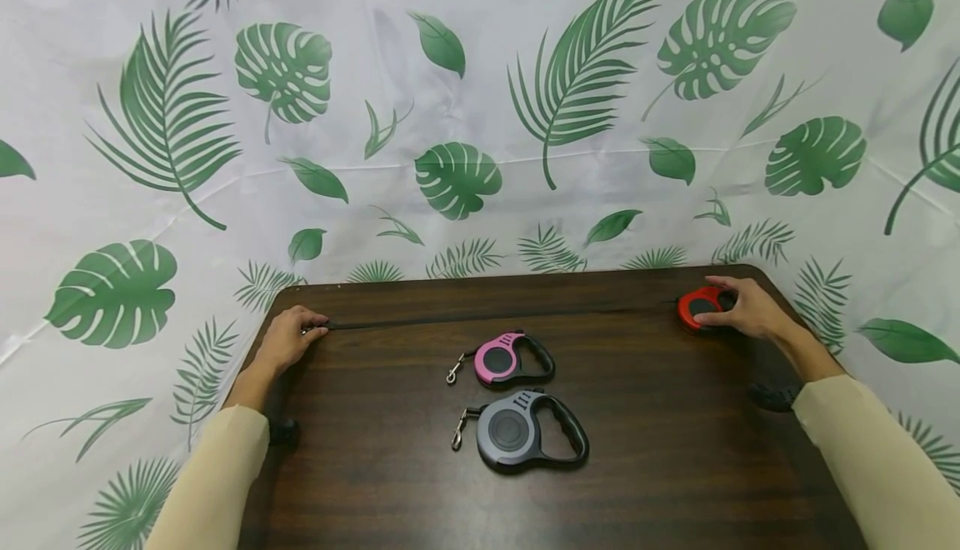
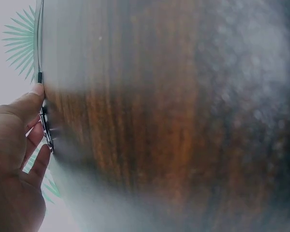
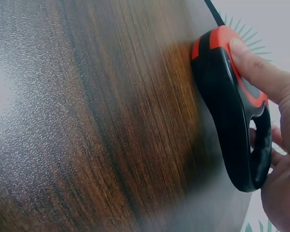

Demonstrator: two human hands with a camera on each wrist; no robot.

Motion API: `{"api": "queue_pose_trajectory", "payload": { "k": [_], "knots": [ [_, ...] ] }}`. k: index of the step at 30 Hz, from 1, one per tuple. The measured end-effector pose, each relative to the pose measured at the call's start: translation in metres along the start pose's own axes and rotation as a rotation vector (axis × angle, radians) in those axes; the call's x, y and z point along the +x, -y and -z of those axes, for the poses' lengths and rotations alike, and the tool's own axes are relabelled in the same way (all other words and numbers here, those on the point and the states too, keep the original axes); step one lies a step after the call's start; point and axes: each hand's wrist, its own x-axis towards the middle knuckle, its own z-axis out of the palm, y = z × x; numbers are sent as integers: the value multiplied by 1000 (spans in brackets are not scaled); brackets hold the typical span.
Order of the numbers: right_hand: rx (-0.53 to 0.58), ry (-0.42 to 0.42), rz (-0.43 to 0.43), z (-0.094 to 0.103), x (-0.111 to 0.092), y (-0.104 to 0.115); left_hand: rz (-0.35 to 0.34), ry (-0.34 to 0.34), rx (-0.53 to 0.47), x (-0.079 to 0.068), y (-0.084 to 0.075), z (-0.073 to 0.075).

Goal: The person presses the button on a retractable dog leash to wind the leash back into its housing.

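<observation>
A red and black retractable dog leash (image 1: 697, 308) is at the table's far right, its case gripped by my right hand (image 1: 752, 308). In the right wrist view the thumb lies on the red face of the leash (image 3: 225, 96), with fingers behind near the black handle. The black leash cord (image 1: 480, 317) runs straight across the table's back to my left hand (image 1: 291, 337). There, the left thumb and fingers pinch the cord's end, and a metal clip (image 2: 47, 130) shows beside the fingers in the left wrist view.
Between the hands lie a pink retractable leash (image 1: 497, 361) and, nearer, a larger grey one (image 1: 508, 431), both with metal clips pointing left. The dark wooden table (image 1: 375, 492) meets a leaf-printed white cloth (image 1: 480, 75) at its back edge.
</observation>
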Motion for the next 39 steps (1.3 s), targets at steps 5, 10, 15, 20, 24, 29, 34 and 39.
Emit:
{"api": "queue_pose_trajectory", "payload": {
  "k": [5, 10, 15, 20, 24, 29, 34, 39],
  "knots": [
    [-28, -37, 16, -2, -2, 2, -5, -15, -13, -2, 1, 0],
    [-32, -54, -8, -3, -5, 6, -22, -2, -20, -2, 2, 2],
    [-43, -65, -35, -2, -9, 10, -28, 36, -18, -3, 3, 5],
    [-42, -85, -37, -2, -11, 10, -49, 48, -34, -3, 6, 6],
    [-39, -97, -31, 0, -11, 9, -47, 44, -47, -4, 7, 7],
    [-27, -129, -19, 2, -13, 10, -57, 32, -59, -6, 7, 10],
    [-3, -133, -59, 4, -16, 12, -98, 11, -68, -8, 7, 13],
    [4, -124, -59, 6, -19, 13, -159, -41, -60, -10, 7, 17]
  ]
}}
